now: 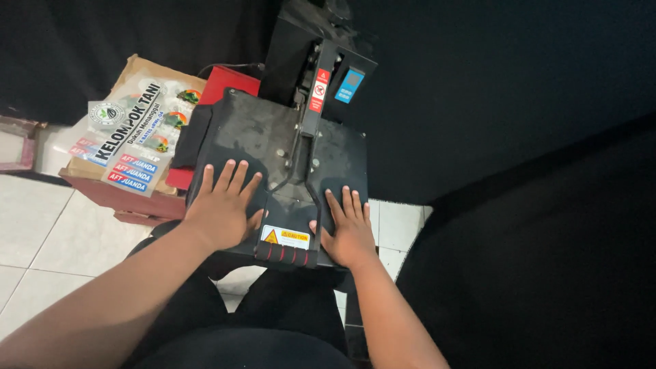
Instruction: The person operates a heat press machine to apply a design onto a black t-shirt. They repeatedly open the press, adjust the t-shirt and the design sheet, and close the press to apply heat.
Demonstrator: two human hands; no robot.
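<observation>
A black heat press machine (273, 140) stands in front of me with its upper plate lowered. My left hand (222, 205) lies flat on the left side of the plate, fingers spread. Flat on the right side, fingers spread as well, lies my right hand (348, 229). Between the hands runs the press lever, ending in a black and red grip handle (287, 254) near the front edge, below a yellow and white warning sticker (285, 236). Neither hand holds anything.
At the left, a cardboard box (137, 75) carries printed transfer sheets and stickers (130, 140) on top. A red item (229, 83) sits behind the press. Black cloth (519, 205) covers the right side and back. White floor tiles (41, 232) show at lower left.
</observation>
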